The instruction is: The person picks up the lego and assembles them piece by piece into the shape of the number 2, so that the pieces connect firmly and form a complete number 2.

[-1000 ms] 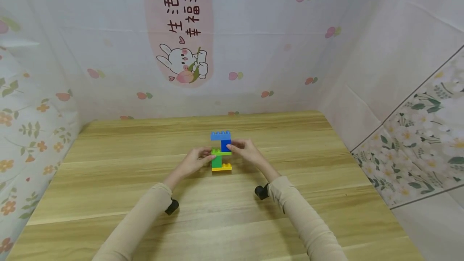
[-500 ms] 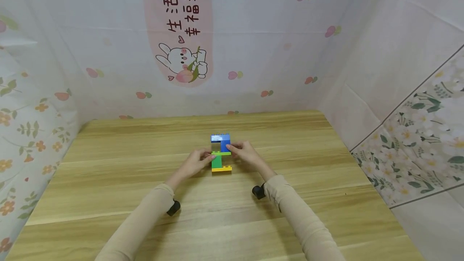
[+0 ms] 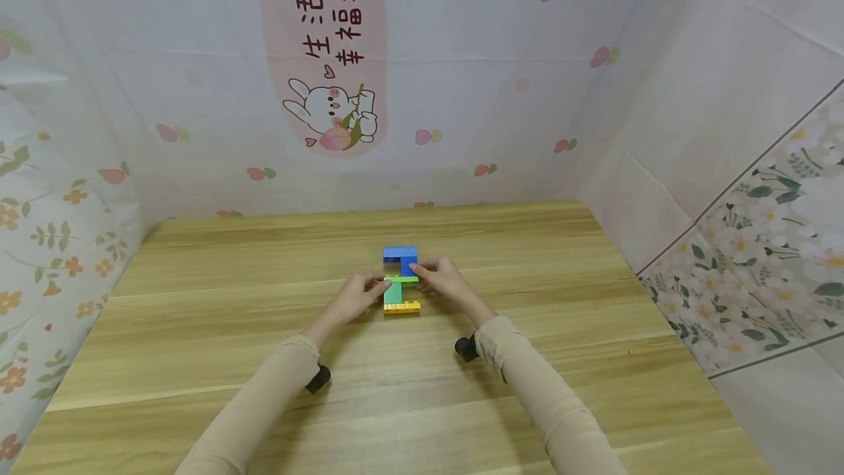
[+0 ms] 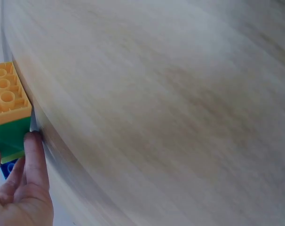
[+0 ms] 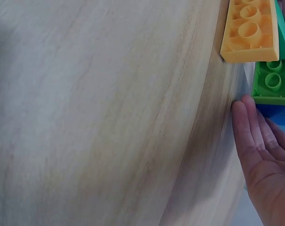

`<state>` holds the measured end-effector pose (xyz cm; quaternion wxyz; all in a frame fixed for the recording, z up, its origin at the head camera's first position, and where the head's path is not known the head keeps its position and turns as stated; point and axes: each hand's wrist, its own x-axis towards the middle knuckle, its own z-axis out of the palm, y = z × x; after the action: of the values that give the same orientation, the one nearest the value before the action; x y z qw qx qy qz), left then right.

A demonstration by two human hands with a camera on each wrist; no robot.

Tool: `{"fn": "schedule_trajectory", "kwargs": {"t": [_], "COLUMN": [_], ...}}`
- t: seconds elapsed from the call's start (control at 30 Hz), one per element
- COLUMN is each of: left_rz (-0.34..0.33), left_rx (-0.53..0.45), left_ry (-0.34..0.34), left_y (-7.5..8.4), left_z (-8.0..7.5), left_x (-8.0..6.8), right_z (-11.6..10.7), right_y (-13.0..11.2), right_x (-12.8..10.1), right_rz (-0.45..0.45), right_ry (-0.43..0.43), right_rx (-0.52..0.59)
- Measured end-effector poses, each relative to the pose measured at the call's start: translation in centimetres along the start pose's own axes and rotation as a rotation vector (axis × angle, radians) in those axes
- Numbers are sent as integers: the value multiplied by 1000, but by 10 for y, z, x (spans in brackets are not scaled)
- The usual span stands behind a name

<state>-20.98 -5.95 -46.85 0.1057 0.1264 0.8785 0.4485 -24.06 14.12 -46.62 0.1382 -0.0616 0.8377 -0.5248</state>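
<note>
Both hands hold one stack of toy building bricks over the table. At its bottom is a yellow brick (image 3: 402, 308), its hollow underside showing in both wrist views. Above that, on the left, sits a green block (image 4: 11, 136), and over it a thin light-green brick (image 5: 273, 84). A dark blue block (image 3: 405, 263) stands on the right side of this, topped by a long lighter blue brick (image 3: 399, 251). My left hand (image 3: 356, 295) grips the green block, thumb in front and fingers behind. From the right, my right hand (image 3: 445, 280) pinches the dark blue block.
The wood-grain table (image 3: 409, 402) stretches around the hands. A white curtain (image 3: 461, 94) with fruit prints hangs behind it, and floral sheeting (image 3: 778, 240) borders the right side. Black camera mounts (image 3: 466, 348) stick out from both wrists.
The stack has tilted: its top shows lower, fewer studs are visible, and a gap opens to view under the lighter blue brick. Both forearms have shifted slightly inward; each hand keeps its hold.
</note>
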Motion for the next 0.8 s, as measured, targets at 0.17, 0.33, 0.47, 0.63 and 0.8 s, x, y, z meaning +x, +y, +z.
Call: {"fn": "schedule_trajectory", "kwargs": {"t": [0.17,0.33,0.47,0.63,0.8], "left_rz": [-27,-59,-67,-85,-98], "left_rx": [23,29,28,25,33], "left_ry": [18,29,43,57,77], "left_y": [2,4,4,3,4], "left_z": [2,5,4,5,7], "left_x": [1,3,4,3,2], "right_z": [2,3,3,4,6], "right_y": [-2,-5,-8,-12,-14], "right_x": [1,1,1,2,3], "right_rz": [30,64,64,43,9], "right_ry": [32,55,49,34,23], "right_rx": [22,-13,-45,-93,-165]}}
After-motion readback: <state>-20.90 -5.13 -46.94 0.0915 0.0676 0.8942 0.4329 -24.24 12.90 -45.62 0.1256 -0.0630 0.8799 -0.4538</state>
